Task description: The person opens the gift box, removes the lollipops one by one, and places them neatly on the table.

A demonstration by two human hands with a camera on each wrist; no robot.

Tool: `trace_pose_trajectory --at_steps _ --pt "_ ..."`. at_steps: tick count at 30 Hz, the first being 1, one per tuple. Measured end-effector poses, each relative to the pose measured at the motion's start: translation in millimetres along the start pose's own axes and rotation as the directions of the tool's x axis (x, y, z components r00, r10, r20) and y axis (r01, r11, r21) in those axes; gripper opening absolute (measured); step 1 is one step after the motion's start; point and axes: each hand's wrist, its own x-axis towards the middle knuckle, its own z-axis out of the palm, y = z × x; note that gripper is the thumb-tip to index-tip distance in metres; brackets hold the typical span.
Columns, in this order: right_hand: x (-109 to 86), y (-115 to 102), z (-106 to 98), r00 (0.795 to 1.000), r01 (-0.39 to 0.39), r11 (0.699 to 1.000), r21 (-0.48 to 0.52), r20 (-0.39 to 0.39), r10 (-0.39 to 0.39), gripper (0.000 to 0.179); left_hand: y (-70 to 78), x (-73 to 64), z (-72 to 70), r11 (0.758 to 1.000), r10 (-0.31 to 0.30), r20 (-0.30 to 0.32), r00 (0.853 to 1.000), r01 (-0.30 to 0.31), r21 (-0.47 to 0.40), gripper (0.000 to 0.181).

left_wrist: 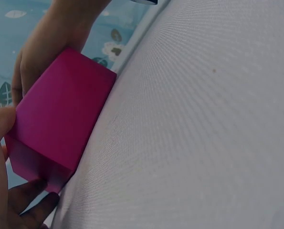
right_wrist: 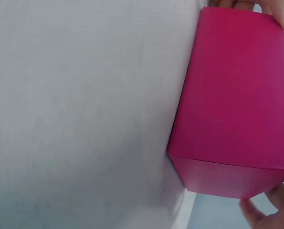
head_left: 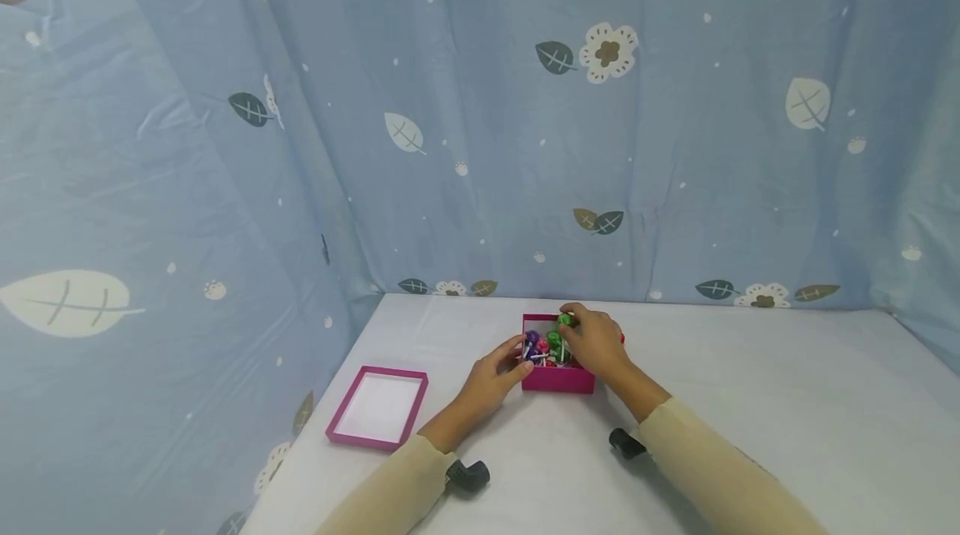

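An uncovered magenta box (head_left: 558, 379) stands on the white table, filled with wrapped lollipops (head_left: 542, 346) in purple, pink, red and green, their white sticks showing. My left hand (head_left: 491, 381) grips the box at its left side, thumb at the near left corner and fingers along the side wall. In the left wrist view, its fingers (left_wrist: 32, 202) are bent against that wall. Over the box's right part, my right hand (head_left: 596, 342) pinches a green lollipop (head_left: 566, 319) between thumb and fingers. The right wrist view shows the box's magenta outside (right_wrist: 237, 90), but not the lollipop.
The magenta-rimmed lid (head_left: 377, 407) lies inside-up on the table to the left, near the left forearm. A small red thing (head_left: 622, 338) peeks out past the right hand. Behind the table (head_left: 765, 402) hangs a blue patterned curtain (head_left: 495, 143).
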Motion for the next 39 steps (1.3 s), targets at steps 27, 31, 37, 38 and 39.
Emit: trace_pose_trajectory --at_steps 27,31,37,38,39 --pt "-4.0 11 -26 0.991 -0.059 0.913 0.405 -0.088 0.103 0.034 -2.4 2.1 -0.6 1.000 0.004 -0.003 1.000 -0.004 -0.013 0.062" --pt "-2.0 15 -33 0.990 -0.067 0.907 0.415 -0.084 0.112 0.035 -2.1 1.7 -1.1 1.000 -0.001 0.000 1.000 0.001 -0.009 0.061" --pt "-2.2 24 -44 0.989 -0.091 0.914 0.395 -0.068 0.128 0.037 -2.4 2.1 -1.3 1.000 0.012 0.008 1.000 -0.012 0.002 0.061" --pt "-2.9 25 -46 0.989 -0.097 0.917 0.388 -0.065 0.132 0.037 -2.6 2.2 -1.5 1.000 0.014 0.008 1.000 -0.014 0.002 0.061" --pt "-3.6 27 -47 0.989 -0.100 0.917 0.386 -0.062 0.134 0.037 -2.8 2.4 -1.7 1.000 0.017 0.009 1.000 -0.017 0.002 0.062"
